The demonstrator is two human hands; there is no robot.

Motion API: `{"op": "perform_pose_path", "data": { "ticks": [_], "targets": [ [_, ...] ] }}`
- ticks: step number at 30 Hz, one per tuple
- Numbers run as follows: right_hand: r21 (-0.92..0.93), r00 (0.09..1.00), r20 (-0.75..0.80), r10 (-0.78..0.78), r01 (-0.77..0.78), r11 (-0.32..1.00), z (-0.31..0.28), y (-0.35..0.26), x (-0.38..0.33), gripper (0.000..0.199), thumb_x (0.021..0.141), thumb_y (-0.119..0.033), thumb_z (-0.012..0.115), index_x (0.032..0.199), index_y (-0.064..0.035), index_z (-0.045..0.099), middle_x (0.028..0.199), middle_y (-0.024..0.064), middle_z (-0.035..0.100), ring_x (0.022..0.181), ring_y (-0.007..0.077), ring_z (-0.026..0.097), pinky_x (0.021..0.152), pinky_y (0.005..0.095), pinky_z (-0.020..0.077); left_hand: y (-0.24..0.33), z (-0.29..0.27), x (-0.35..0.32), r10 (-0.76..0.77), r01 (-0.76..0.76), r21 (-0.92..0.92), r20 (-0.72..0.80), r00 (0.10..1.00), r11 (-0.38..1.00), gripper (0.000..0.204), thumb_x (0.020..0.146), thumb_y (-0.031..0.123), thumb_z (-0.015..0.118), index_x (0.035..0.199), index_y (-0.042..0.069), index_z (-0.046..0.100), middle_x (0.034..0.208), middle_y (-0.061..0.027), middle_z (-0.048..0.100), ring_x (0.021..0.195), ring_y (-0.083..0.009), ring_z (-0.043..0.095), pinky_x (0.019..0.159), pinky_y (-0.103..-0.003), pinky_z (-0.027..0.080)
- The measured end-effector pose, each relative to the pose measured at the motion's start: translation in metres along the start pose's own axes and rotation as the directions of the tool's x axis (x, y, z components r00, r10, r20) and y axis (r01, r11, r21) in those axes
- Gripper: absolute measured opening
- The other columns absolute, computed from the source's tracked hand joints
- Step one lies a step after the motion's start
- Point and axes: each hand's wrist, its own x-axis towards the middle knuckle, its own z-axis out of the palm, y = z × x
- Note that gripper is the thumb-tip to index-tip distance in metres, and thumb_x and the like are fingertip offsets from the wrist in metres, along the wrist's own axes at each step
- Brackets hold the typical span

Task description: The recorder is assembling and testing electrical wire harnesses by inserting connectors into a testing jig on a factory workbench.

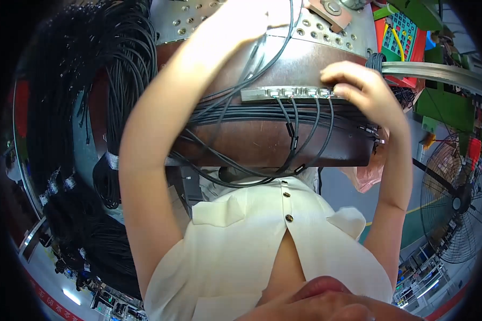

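My left hand (246, 18) reaches to the far edge of the bench; it is washed out by glare and its fingers are mostly cut off, so its grip is unclear. Beside it, dark cables (285, 47) hang down toward me. Curved and slightly apart, the fingers of my right hand (361, 88) are at the right end of a metal strip fixture (254, 95). The thumb tip is close to the last connector there. Several cable connectors (289, 92) sit in the strip's slots, their black cables (317, 115) looping down over the bench edge.
A brown bench top (241, 136) carries a bundle of black cables (225, 113). Thick cable hanks (128, 69) hang at the left. A perforated metal plate (171, 21) lies at the far side. To the right are a red-and-green keypad panel (407, 35), a grey rail (434, 70) and a fan (455, 203).
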Motion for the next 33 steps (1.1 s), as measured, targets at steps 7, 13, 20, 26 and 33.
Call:
{"op": "perform_pose_path", "data": {
  "ticks": [7, 13, 20, 26, 33],
  "targets": [
    [0.161, 0.895, -0.41, 0.175, -0.118, 0.98, -0.039, 0.02, 0.108, 0.032, 0.089, -0.032, 0.058, 0.095, -0.0011, 0.065, 0.082, 0.0144, 0.066, 0.059, 0.0251, 0.062, 0.05, 0.0329, 0.0476, 0.073, 0.019, -0.001, -0.68, 0.522, -0.83, 0.269, 0.682, 0.195, 0.03, 0.093, 0.023, 0.054, 0.103, -0.005, 0.061, 0.092, -0.0153, 0.067, 0.079, -0.0212, 0.065, 0.069, -0.033, 0.055],
    [-0.632, 0.819, -0.488, -0.303, -0.092, 0.769, -0.023, 0.018, 0.108, 0.025, 0.09, -0.027, 0.054, 0.094, -0.005, 0.066, 0.085, 0.0154, 0.066, 0.068, 0.0285, 0.063, 0.06, 0.0391, 0.0502, 0.074, -0.015, -0.031, -0.352, 0.417, -0.908, 0.401, 0.846, -0.031, 0.036, 0.095, 0.026, 0.048, 0.11, -0.005, 0.056, 0.104, -0.0225, 0.064, 0.088, -0.0248, 0.065, 0.08, -0.036, 0.054],
    [-0.302, 0.859, -0.485, -0.163, 0.011, 0.953, 0.021, 0.026, 0.1, 0.018, 0.089, -0.014, 0.055, 0.098, -0.0009, 0.064, 0.093, 0.0139, 0.064, 0.088, 0.0283, 0.06, 0.079, 0.0377, 0.0482, 0.11, -0.001, -0.072, -0.459, 0.556, -0.812, 0.567, 0.684, -0.176, 0.023, 0.1, 0.02, 0.039, 0.079, 0.011, 0.045, 0.053, 0.0095, 0.029, 0.046, -0.0032, 0.027, 0.041, -0.02, 0.024],
    [-0.292, 0.958, -0.288, 0.001, -0.089, 0.952, 0.015, 0.046, 0.049, 0.023, 0.087, -0.02, 0.063, 0.104, -0.0044, 0.066, 0.102, 0.0072, 0.066, 0.097, 0.0193, 0.062, 0.084, 0.0283, 0.0481, 0.066, -0.137, -0.152, -0.705, 0.029, -0.995, -0.047, 0.708, 0.096, 0.025, 0.101, 0.025, 0.041, 0.087, 0.006, 0.052, 0.059, 0.0007, 0.042, 0.05, -0.0096, 0.039, 0.049, -0.022, 0.036],
    [-0.475, 0.919, -0.326, -0.224, 0.046, 0.879, 0.027, -0.006, 0.004, 0.031, 0.081, -0.028, 0.069, 0.105, -0.0081, 0.065, 0.098, 0.0092, 0.063, 0.092, 0.0274, 0.059, 0.081, 0.037, 0.0486, 0.041, -0.178, -0.194, -0.844, 0.815, -0.223, -0.16, 0.511, 0.535, 0.056, 0.101, 0.045, 0.032, 0.114, 0.0, 0.063, 0.095, -0.0099, 0.07, 0.081, -0.0124, 0.063, 0.066, -0.02, 0.047]
  ]
}}
